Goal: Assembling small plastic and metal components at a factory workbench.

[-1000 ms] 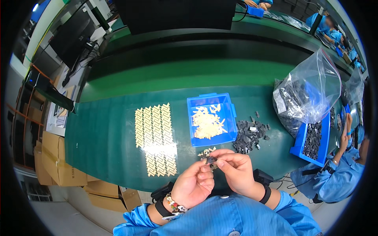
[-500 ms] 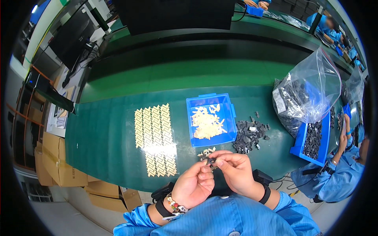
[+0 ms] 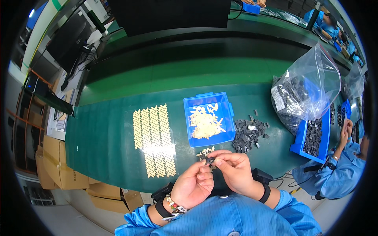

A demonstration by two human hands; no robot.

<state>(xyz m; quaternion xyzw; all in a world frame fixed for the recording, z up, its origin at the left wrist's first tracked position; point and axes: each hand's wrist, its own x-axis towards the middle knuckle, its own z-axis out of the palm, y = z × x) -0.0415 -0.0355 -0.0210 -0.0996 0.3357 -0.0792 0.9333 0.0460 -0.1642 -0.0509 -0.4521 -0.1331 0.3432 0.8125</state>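
My left hand [image 3: 193, 184] and my right hand [image 3: 237, 170] meet at the table's near edge, fingertips pinching a small black plastic piece [image 3: 210, 160] between them. Fingers cover part of it, so its exact shape is hard to make out. Just beyond the fingertips lies a little heap of cream pieces [image 3: 204, 152]. Past that stands a blue bin [image 3: 204, 97] with a pile of cream plastic pieces [image 3: 206, 124] inside. Loose black plastic pieces [image 3: 249, 135] are heaped to the bin's right. On the left, cream pieces [image 3: 154, 137] lie in neat zigzag columns on a clear sheet.
A large clear bag [image 3: 291, 94] of black parts leans by a blue bin [image 3: 298, 137] of black pieces on the right. Beside it sits a co-worker in a blue sleeve [image 3: 330, 173]. Cardboard boxes [image 3: 63, 161] stand at left; a dark monitor [image 3: 173, 15] is at the back.
The view has shifted slightly. My hands keep almost the same pinch on the black piece. At the right, the co-worker's hands have moved a little.
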